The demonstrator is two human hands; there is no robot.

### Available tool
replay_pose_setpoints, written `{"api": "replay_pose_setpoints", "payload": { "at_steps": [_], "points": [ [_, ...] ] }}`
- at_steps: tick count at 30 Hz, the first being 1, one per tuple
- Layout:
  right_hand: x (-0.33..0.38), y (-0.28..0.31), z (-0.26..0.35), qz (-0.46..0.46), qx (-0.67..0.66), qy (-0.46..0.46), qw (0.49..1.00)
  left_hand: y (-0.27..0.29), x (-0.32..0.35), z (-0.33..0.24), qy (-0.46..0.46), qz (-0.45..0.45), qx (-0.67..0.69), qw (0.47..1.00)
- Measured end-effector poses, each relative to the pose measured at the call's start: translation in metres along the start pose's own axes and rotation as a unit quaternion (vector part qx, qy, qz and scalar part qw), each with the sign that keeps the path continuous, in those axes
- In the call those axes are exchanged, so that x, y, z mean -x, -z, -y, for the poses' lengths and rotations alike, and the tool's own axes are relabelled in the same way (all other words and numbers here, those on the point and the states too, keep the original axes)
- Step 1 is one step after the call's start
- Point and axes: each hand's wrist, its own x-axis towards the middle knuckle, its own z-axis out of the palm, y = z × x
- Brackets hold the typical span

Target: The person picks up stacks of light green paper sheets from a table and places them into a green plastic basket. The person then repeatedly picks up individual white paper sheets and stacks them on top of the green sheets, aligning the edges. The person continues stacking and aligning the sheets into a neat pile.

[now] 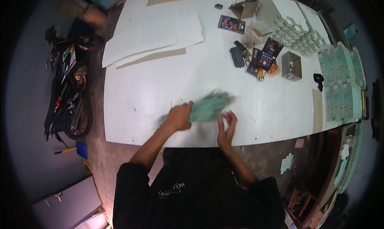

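Observation:
A bundle of pale green card pieces [209,108], smeared by motion, is tilted over the near part of the white table [140,89]. My left hand [180,117] grips it from above toward its left end, with the fingers wrapped round it. Close by its lower right edge is my right hand [227,129], thumb and fingers apart. Whether those fingertips touch the bundle I cannot tell.
Large white sheets [156,33] lie at the far left. Small packages [270,55], a black case [237,57] and an open box [291,66] sit right of centre. Green folded cartons [340,101] are stacked at the right edge. A bicycle [70,89] stands left of the table.

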Motion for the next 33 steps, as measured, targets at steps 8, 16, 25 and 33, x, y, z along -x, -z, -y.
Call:
{"api": "replay_pose_setpoints", "payload": {
  "at_steps": [8, 16, 25, 33],
  "points": [
    [-0.022, -0.025, 0.115, 0.292, -0.010, 0.332, 0.897, -0.020, 0.022, -0.028, -0.037, -0.110, 0.011, 0.993],
    [-0.039, -0.031, 0.059, 0.309, -0.070, 0.119, 0.941, -0.030, 0.021, -0.025, -0.050, -0.152, 0.025, 0.987],
    [-0.042, 0.013, 0.098, 0.189, -0.052, 0.147, 0.969, -0.021, 0.021, -0.025, -0.127, -0.062, 0.025, 0.990],
    [-0.025, -0.011, 0.059, 0.230, 0.544, 0.242, 0.770, -0.032, 0.017, -0.019, -0.164, -0.058, 0.008, 0.985]
  ]
}}
